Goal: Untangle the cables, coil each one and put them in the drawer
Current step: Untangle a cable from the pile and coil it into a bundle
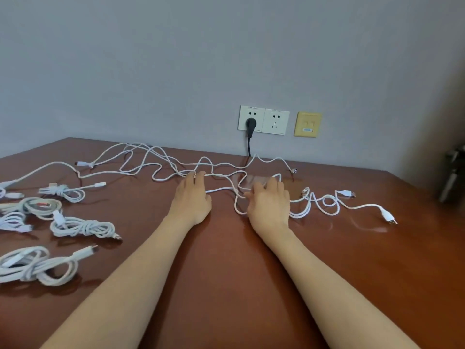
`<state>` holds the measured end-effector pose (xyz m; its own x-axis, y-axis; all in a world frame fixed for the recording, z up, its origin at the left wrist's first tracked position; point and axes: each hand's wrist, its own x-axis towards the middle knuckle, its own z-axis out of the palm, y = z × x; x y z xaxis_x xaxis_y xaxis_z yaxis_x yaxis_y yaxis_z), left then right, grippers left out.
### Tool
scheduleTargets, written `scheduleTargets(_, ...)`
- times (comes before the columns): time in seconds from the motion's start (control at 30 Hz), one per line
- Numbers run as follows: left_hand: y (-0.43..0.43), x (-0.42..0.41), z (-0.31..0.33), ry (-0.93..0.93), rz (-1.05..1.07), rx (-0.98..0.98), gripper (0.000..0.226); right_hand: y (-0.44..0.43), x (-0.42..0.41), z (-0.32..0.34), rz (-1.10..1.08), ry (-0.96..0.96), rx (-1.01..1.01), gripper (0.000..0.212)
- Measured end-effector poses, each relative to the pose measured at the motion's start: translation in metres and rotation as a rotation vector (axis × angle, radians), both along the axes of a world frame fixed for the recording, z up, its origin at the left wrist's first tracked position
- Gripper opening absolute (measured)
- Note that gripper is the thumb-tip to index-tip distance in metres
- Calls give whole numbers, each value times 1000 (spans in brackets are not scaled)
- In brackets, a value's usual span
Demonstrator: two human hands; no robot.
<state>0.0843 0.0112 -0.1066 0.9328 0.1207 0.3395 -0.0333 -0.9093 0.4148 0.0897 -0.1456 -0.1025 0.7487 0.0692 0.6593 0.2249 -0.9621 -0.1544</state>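
Both hands were down flat. The left hand (192, 195) lay palm-down, fingers out straight, their tips touching a strand of the tangle of white cables (173, 167) without gripping it. The right hand (270, 200) sat just beside it, fingers relaxed and spread over more strands, holding nothing that could be seen. The tangle sprawled loose across the far side of the reddish-brown worktop (226, 273), one end trailing off right to a USB connector (388, 217). Over on the left lay the coiled cables (83, 226), several tied bundles well apart from the tangle. Behind it, on the grey wall, were the wall sockets (275, 121), one with a black plug (250, 124) in it, and a yellow plate (307, 124) just beside them.
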Motion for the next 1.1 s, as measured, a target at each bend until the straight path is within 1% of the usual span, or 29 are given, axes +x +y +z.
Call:
scheduleTargets(0.1, 3, 14, -3, -87, 36, 80, 58, -6, 1, 4, 27, -123, 131, 9)
scheduleTargets(0.13, 5, 19, -4, -106, 62, 100, 58, -8, 2, 4, 46, -148, 178, 9)
scheduleTargets(0.2, 8, 29, -5, -108, 123, 115, 57, -11, 2, 5, 97, -136, 307, 14)
scheduleTargets(0.27, 9, 33, -4, -72, 159, 126, 49, -9, 2, 3, 115, -135, 323, 22)
scheduleTargets(0.3, 9, 34, -4, -66, 155, 115, 45, -8, 3, 2, 106, -128, 307, 24)
scheduleTargets(0.37, 9, 34, -3, -99, 112, 30, 41, -6, 4, 2, 65, -79, 273, 22)
scheduleTargets(0.43, 9, 32, -3, -181, 76, -95, 39, -6, 2, 2, 2, -58, 193, 11)
scheduleTargets(0.47, 8, 31, -3, -227, 62, -150, 40, -6, 1, 2, -27, -65, 119, 9)
scheduleTargets(0.53, 3, 28, -1, -282, 34, -235, 43, -2, 0, 3, -82, -107, -56, 23)
scheduleTargets(0.57, 0, 27, 0, -300, 20, -266, 42, 1, -2, 4, -93, -122, -126, 27)
scheduleTargets(0.6, -4, 25, 2, -318, 4, -288, 41, 3, -3, 4, -97, -145, -183, 26)
scheduleTargets(0.67, -11, 22, 5, -349, -54, -285, 38, 5, -3, 4, -64, -157, -210, 25)
scheduleTargets(0.73, -20, 17, 6, -344, -157, -249, 33, 4, -1, 4, -14, -155, -179, 40)
scheduleTargets(0.77, -23, 16, 6, -329, -216, -246, 30, 4, 1, 2, 11, -145, -162, 45)
scheduleTargets(0.8, -26, 14, 6, -309, -274, -254, 28, 3, 5, -1, 44, -130, -162, 46)
scheduleTargets(0.87, -32, 10, 7, -285, -357, -290, 29, 1, 7, -4, 121, -30, -172, 46)
scheduleTargets(0.93, -34, 8, 8, -273, -381, -315, 31, -1, 7, -2, 185, 70, -146, 48)
scheduleTargets(1.0, -31, 8, 9, -254, -378, -311, 29, -5, 7, 1, 211, 72, -60, 35)
scheduleTargets(1.03, -29, 9, 9, -250, -375, -278, 25, -6, 6, 3, 226, 62, 26, 27)
scheduleTargets(1.1, -21, 16, 5, -243, -331, -138, 19, -6, 3, 6, 233, 12, 197, 21)
